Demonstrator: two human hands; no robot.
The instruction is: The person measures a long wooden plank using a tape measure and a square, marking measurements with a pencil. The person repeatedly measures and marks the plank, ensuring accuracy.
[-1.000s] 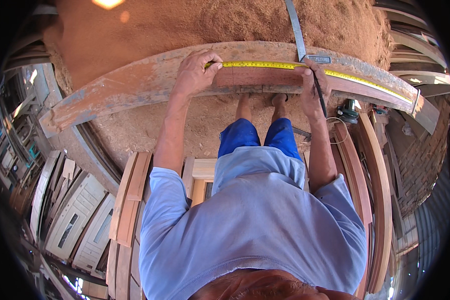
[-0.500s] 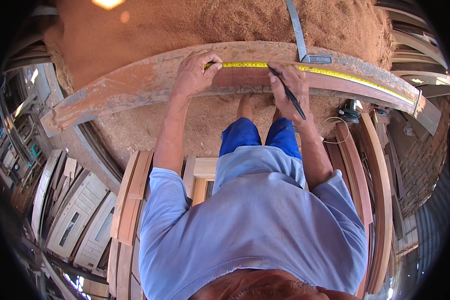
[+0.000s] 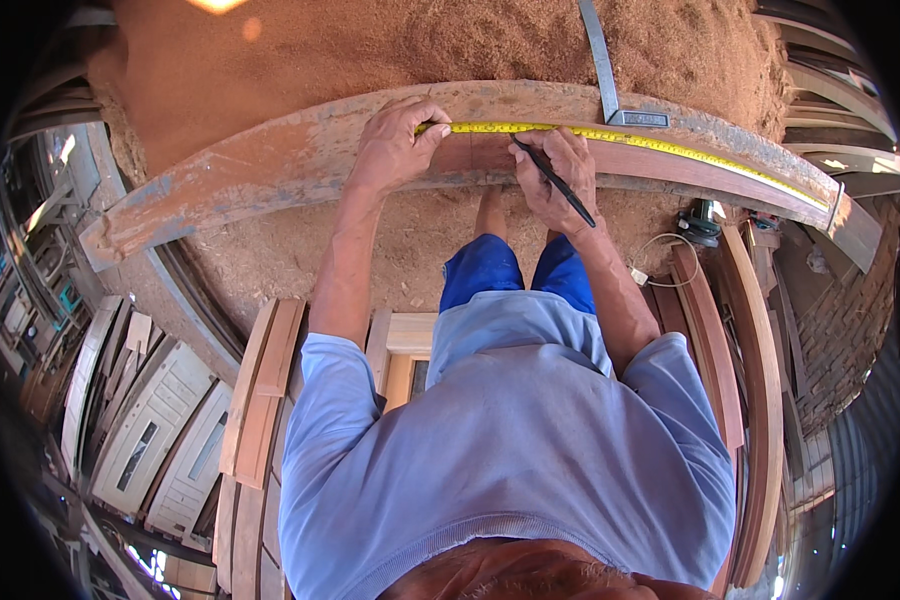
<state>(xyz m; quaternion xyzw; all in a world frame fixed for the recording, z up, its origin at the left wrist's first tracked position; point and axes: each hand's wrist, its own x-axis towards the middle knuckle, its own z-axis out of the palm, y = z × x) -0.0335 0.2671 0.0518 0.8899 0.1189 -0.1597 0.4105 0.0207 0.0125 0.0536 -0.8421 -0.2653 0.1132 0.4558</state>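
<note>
Currently measuring, by the look of it | left hand (image 3: 395, 140): fingers pinching yellow tape measure (image 3: 490, 127) near one end | right hand (image 3: 562, 172): fingers gripping black pen (image 3: 556, 182), tip at tape's edge | tape lies along reddish plank (image 3: 670, 168) on worn timber worktop (image 3: 270, 150) (steel square (image 3: 600, 60) just beyond) | next move calls for taut tape, my read | sawdust (image 3: 420, 50) past worktop, panelled doors (image 3: 165, 420) stacked lower left

From my head, the left of two side-by-side fisheye lenses looks steeply down past my pale blue cloth shirt (image 3: 510, 440), which sits much nearer it than my bare fingers (image 3: 430, 112). They show above the view's centre. Beyond them it reaches loose reddish-brown sawdust (image 3: 450, 50); beneath them, the long weathered wooden beam (image 3: 270, 165) appears bowed. The view is upright, unmirrored.
</note>
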